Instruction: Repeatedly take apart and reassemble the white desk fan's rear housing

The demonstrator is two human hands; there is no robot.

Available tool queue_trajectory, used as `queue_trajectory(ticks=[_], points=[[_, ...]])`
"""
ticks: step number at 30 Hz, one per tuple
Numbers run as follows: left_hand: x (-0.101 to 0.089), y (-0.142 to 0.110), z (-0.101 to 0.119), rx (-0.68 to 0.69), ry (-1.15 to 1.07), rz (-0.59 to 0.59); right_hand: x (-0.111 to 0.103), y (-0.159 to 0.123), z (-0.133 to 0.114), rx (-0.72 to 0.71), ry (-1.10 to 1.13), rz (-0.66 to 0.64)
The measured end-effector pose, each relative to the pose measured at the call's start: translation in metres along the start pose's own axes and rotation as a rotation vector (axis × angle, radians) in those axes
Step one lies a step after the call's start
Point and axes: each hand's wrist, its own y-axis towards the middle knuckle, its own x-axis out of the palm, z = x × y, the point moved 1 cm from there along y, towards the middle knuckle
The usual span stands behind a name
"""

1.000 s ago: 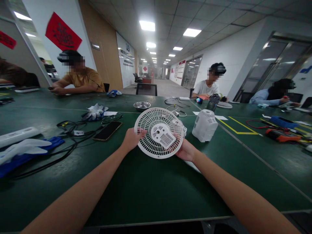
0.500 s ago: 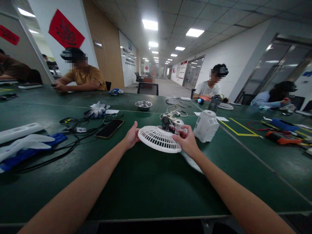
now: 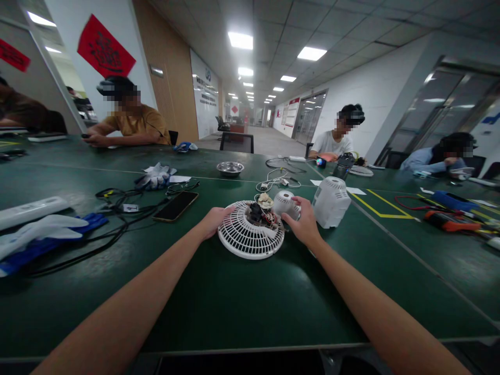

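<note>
A round white fan grille (image 3: 234, 242) lies near the middle of the green table, its ribs facing up toward me. On its hub sits a motor assembly (image 3: 258, 212) with exposed wires and dark parts. My left hand (image 3: 214, 221) pinches the grille's left rim. Beside the motor is a rounded white motor cover (image 3: 282, 200) with a hole in its top. The thumb and fingers of my right hand (image 3: 305, 221) close around the right side of this cover. A white plastic housing (image 3: 332, 203) stands upright just right of that hand.
A white cable (image 3: 279, 182) lies behind the grille, and a metal bowl (image 3: 230, 168) farther back. To the left are a phone (image 3: 175, 206), black cables (image 3: 128, 224) and gloves (image 3: 42, 234). An orange multimeter (image 3: 453, 221) rests at right. Other people sit across the table.
The grille has come down and tipped so its ribbed face and motor show more from above. My right hand has left the grille's edge for the white motor cover.
</note>
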Motion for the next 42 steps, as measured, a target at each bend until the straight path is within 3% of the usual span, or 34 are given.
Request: queue_trajectory(ticks=[3, 6, 9, 12, 15, 19, 23, 28, 31, 38, 42], points=[[0.001, 0.000, -0.002, 0.019, 0.069, 0.040, -0.001, 0.006, 0.025, 0.034, -0.134, 0.034], [0.002, -0.002, -0.002, 0.095, 0.173, 0.059, 0.001, 0.008, 0.044, 0.146, -0.129, -0.058], [0.003, -0.006, 0.003, 0.243, 0.438, 0.173, 0.006, 0.007, 0.056, 0.261, -0.101, -0.135], [0.007, -0.016, 0.011, 0.462, 0.778, 0.321, 0.010, 0.008, 0.062, 0.299, -0.078, -0.131], [0.017, -0.030, 0.018, 0.691, 1.034, 0.205, 0.011, 0.009, 0.060, 0.286, -0.070, -0.139], [0.027, -0.044, 0.019, 0.777, 1.153, -0.029, 0.006, 0.012, 0.051, 0.374, -0.010, -0.104], [0.029, -0.048, 0.019, 0.767, 1.206, -0.076, 0.000, 0.012, 0.033, 0.647, 0.360, -0.033], [0.030, -0.051, 0.022, 0.751, 1.223, -0.086, 0.006, 0.004, -0.003, 0.758, 0.926, -0.090], [0.031, -0.054, 0.024, 0.751, 1.195, -0.090, 0.011, -0.003, -0.021, 0.651, 0.945, -0.108], [0.033, -0.056, 0.028, 0.780, 1.206, -0.088, 0.002, -0.013, -0.050, 0.113, 0.452, -0.283], [0.033, -0.058, 0.028, 0.810, 1.209, -0.094, -0.005, -0.012, -0.055, 0.052, 0.368, -0.315]])
